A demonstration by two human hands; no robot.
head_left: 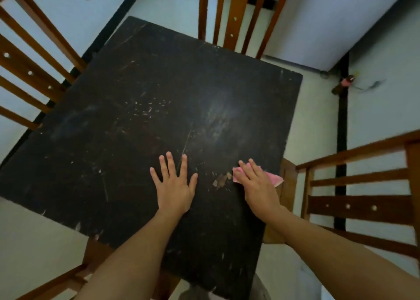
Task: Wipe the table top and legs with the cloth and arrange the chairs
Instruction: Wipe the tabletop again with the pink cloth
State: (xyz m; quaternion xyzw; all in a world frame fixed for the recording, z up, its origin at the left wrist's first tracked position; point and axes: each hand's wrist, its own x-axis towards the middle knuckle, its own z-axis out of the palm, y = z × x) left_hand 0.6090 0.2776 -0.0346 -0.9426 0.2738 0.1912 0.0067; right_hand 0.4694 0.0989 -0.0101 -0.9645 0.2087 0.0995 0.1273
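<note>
Two bare forearms (136, 254), unsleeved, lead to the left hand (173, 186) and right hand (256, 187); grey clothing (261, 288) shows low between them.

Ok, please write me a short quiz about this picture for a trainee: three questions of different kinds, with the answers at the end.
1. True or false: the left hand lies flat on the table top, fingers spread, and holds nothing.
2. Which hand presses on the pink cloth?
A. the left hand
B. the right hand
C. neither hand
3. Fill in the gap: as the person sees it, the pink cloth lies near the ____ edge of the table top.

Key: 1 true; 2 B; 3 right.
</note>
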